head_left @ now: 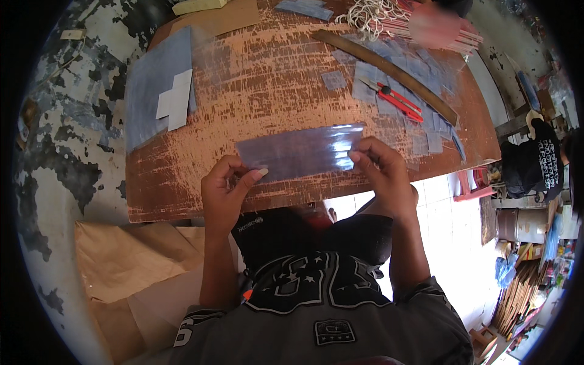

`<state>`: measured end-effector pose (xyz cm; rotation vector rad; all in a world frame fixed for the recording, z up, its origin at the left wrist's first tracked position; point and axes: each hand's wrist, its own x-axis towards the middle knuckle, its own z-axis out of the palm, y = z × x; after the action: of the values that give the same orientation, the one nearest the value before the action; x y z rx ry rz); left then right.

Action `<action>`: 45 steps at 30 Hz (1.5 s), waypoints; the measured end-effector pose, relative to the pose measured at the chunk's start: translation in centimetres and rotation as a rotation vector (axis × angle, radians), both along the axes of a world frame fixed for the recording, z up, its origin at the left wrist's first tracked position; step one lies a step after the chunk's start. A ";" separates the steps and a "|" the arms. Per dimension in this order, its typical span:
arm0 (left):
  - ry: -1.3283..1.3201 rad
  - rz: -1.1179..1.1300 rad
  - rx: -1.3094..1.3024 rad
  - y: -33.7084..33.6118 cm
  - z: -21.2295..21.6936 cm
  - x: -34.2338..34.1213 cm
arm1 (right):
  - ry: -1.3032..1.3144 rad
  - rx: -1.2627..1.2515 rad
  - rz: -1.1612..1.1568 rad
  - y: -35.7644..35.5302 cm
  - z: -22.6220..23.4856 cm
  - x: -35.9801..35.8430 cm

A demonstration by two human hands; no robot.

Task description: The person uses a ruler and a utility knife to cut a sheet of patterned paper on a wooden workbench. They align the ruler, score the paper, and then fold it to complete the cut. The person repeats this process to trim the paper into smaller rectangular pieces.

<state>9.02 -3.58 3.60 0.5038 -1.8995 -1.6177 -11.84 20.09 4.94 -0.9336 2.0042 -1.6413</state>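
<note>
A clear bluish plastic sheet, cut as a long rectangle, is stretched between my two hands above the table's near edge. My left hand pinches its left end, thumb on top. At the right end, my right hand grips it between thumb and fingers, near a bright glare on the plastic. Beyond my right hand lies a red utility knife with its blade out, resting on loose plastic pieces. A curved wooden strip lies across those pieces.
The worn brown table carries a stack of larger plastic sheets with white paper strips at left. White cords and a small plastic square lie farther back. Brown paper sits below left; a red stool stands right.
</note>
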 end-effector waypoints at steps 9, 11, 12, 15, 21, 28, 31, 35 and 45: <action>-0.237 0.086 -0.441 0.0 0.7 -0.5 | -0.089 -0.012 -0.004 -0.3 -0.6 -0.9; -0.238 0.087 -0.425 0.4 0.5 -0.5 | -0.024 0.017 0.006 -0.3 -0.2 -0.8; -0.242 0.071 -0.430 0.4 0.5 -0.6 | 0.011 0.030 0.009 -0.3 0.0 -0.8; -0.248 0.037 -0.441 0.3 0.5 -0.7 | 0.141 0.003 0.003 -0.4 0.3 -0.7; -0.249 0.048 -0.496 -0.1 0.0 -0.8 | 0.329 -0.002 0.121 -1.1 3.1 -0.6; -0.087 0.011 -0.088 -0.9 0.5 0.1 | 0.477 0.199 0.100 -0.5 6.5 0.2; 0.035 0.041 0.111 -1.2 0.9 -0.2 | 0.106 0.160 0.171 -0.2 5.6 0.9; 0.007 0.134 0.308 -1.7 1.0 -1.2 | -0.410 -0.013 0.182 -0.3 3.0 2.5; -0.210 -0.106 0.466 2.1 1.0 -2.0 | -0.544 -0.114 -0.018 -3.1 0.6 3.6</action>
<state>7.07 -1.46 4.64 0.8001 -1.7089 -2.1649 -8.24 16.95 5.51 -0.4327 1.5654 -1.7937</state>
